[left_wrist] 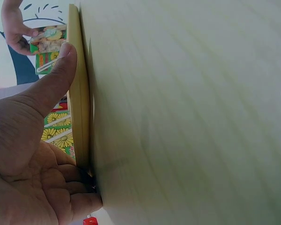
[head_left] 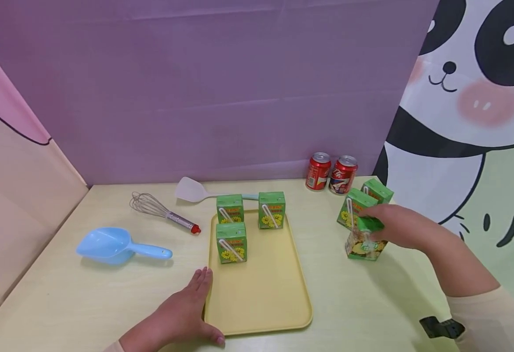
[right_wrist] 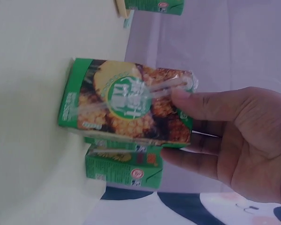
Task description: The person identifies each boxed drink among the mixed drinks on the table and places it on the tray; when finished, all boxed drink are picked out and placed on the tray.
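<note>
My right hand (head_left: pixel 391 225) pinches a green juice box (right_wrist: pixel 131 105) near its top, thumb on the front with the straw and corn-like picture. Behind it are two more green juice boxes, a nearer one (head_left: pixel 353 205) and a farther one (head_left: pixel 380 190). My left hand (head_left: pixel 184 310) rests at the near left corner of a yellow tray (head_left: pixel 261 313), fingers extended along its left side and thumb at the near edge. Three flower-printed juice boxes stand at the tray's far part: front left (head_left: pixel 231 244), back left (head_left: pixel 229 208) and back right (head_left: pixel 271 210).
Two red cans, one left (head_left: pixel 318 171) and one right (head_left: pixel 343 175), stand at the back right. A spatula (head_left: pixel 193 190) lies behind the tray. Left of it lie a whisk (head_left: pixel 164 211) and a blue scoop (head_left: pixel 112 246). A purple backdrop (head_left: pixel 239 98) rises behind the table.
</note>
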`<action>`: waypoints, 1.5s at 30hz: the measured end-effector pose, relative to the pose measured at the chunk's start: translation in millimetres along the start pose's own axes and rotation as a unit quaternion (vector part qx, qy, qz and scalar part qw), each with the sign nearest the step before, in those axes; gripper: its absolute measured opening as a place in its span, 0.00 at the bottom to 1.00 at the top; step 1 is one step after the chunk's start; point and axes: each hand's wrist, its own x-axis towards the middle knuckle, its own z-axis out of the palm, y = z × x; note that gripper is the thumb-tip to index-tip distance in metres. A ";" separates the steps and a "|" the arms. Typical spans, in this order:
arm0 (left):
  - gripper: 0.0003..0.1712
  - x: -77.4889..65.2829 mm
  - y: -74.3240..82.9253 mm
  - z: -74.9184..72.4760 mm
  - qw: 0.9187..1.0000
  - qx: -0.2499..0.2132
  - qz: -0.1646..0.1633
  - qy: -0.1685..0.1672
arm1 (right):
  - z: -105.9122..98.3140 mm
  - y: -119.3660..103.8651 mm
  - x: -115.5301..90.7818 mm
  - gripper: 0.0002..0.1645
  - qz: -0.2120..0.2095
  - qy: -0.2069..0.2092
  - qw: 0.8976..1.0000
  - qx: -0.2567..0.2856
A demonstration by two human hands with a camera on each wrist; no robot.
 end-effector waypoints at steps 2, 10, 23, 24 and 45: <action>0.83 0.3 0.2 -0.3 1.000 -0.001 0.000 0.000 | -2.5 -6.2 0.5 0.33 -0.016 0.016 1.000 0.000; 0.83 0.6 0.4 -1.2 1.000 -0.005 -0.008 -0.006 | -12.6 -49.3 13.3 0.28 -0.060 0.075 0.995 0.009; 0.83 -0.2 1.1 1.2 1.000 -0.008 -0.001 -0.004 | 6.8 -115.8 51.6 0.29 -0.122 0.053 0.991 0.008; 0.83 -0.1 1.1 1.8 1.000 -0.007 0.001 -0.004 | 9.5 -119.0 53.6 0.29 -0.126 0.052 0.991 0.006; 0.83 1.1 -0.8 1.6 1.000 -0.001 -0.002 0.000 | 28.7 -137.6 79.8 0.30 -0.157 0.029 0.987 0.018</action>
